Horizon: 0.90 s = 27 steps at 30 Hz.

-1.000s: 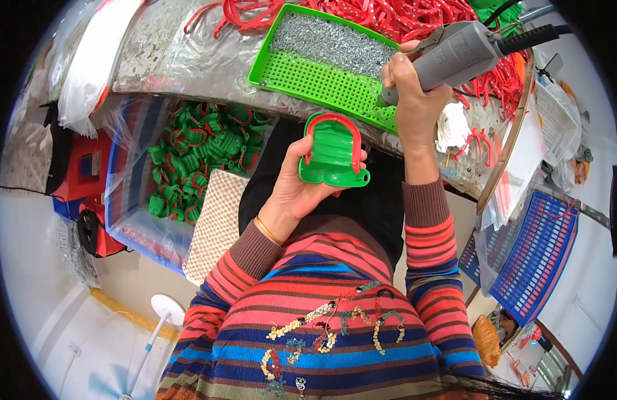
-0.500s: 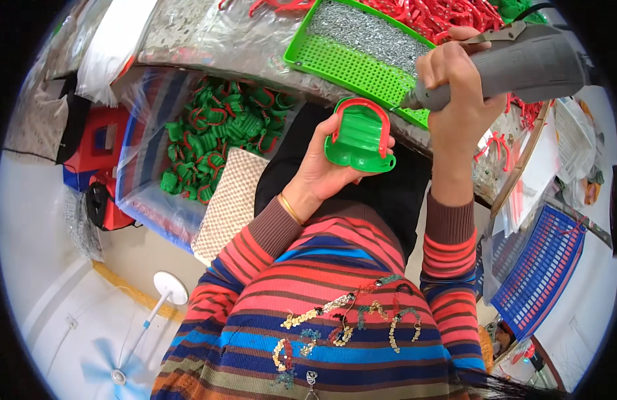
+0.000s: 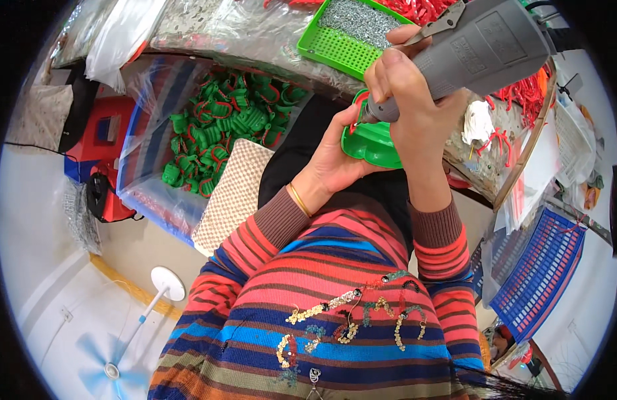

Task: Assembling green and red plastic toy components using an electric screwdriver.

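At left, a blue-rimmed container (image 3: 156, 221) holds green-and-red pieces (image 3: 232, 123). Right of it, the left hand (image 3: 327, 162) has its fingers clamped on a green piece (image 3: 374, 148) near the desk (image 3: 245, 48). Beyond, a green tray (image 3: 332, 44) bears silver bits. At right, the right hand (image 3: 415, 100) has its fingers wrapped around a grey power tool (image 3: 482, 55), tip at the piece's left side.

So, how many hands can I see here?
2: the left hand holding a green piece, and the right hand gripping a grey tool. No others show.
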Tool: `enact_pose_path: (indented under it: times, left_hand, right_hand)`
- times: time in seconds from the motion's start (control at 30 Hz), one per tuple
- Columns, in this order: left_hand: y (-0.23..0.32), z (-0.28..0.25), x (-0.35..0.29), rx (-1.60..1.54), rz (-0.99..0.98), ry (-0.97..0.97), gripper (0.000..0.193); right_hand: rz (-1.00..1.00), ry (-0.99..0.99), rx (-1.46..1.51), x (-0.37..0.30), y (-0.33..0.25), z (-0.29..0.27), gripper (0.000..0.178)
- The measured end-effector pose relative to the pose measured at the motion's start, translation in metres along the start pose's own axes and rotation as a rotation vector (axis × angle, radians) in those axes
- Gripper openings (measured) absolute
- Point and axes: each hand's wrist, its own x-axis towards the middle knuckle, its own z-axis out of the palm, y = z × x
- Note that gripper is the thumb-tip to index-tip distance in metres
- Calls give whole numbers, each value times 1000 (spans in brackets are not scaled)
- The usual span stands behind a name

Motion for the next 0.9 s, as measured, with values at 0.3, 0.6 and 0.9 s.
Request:
enact_pose_path:
  times: [0.3, 0.6, 0.9]
  left_hand:
    - [1, 6, -8, 30, -33, -73, 53]
    - [2, 9, -16, 29, -44, 31, 48]
    - [60, -56, -63, 191, 269, 339, 50]
  right_hand:
    - [18, 5, -46, -8, -10, 4, 13]
    - [69, -71, -149, -16, -8, 4, 19]
    - [4, -300, 49, 42, -71, -9, 28]
